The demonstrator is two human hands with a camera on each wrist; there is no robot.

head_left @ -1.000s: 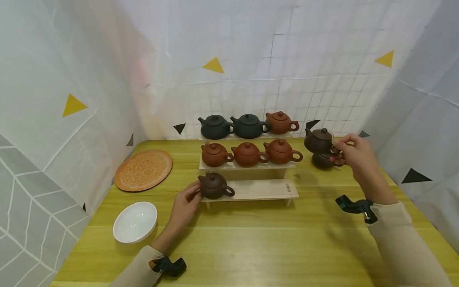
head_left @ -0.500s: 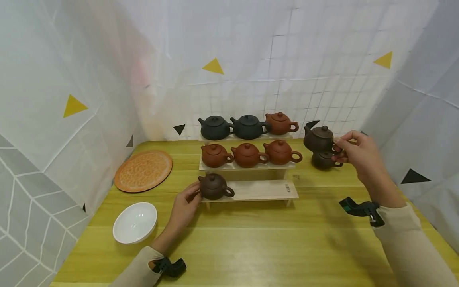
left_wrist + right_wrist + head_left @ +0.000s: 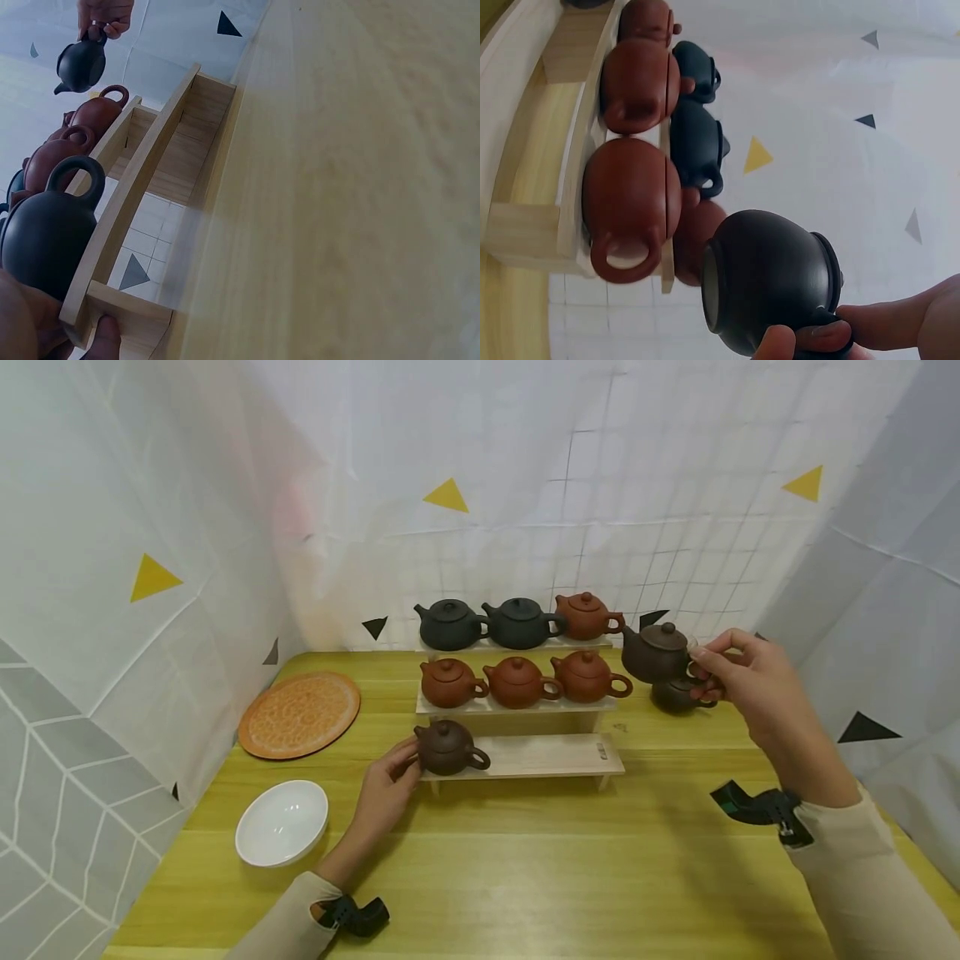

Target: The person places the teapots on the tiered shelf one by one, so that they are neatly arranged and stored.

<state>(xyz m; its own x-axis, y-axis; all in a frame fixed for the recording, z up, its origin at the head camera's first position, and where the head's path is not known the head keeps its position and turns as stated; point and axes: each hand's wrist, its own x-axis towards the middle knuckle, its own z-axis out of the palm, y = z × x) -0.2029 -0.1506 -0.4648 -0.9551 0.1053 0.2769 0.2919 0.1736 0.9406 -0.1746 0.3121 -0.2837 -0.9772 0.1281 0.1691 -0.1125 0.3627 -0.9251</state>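
Note:
My right hand pinches the handle of a dark brown teapot, holding it upright in the air to the right of the wooden stand. Behind and below it sits another dark teapot, partly hidden. My left hand grips the left end of the stand's lowest shelf, a fingertip showing under the board in the left wrist view. Beside that hand a dark brown teapot rests on the shelf. Several reddish teapots fill the middle tier.
Two blackish teapots and a reddish one stand on the top tier. On the left of the table lie a round orange mat and a white bowl. White cloth walls enclose the back and sides.
The teapot in my right hand has moved slightly left, toward the stand, uncovering more of the table behind. My left hand has stayed at the shelf end.

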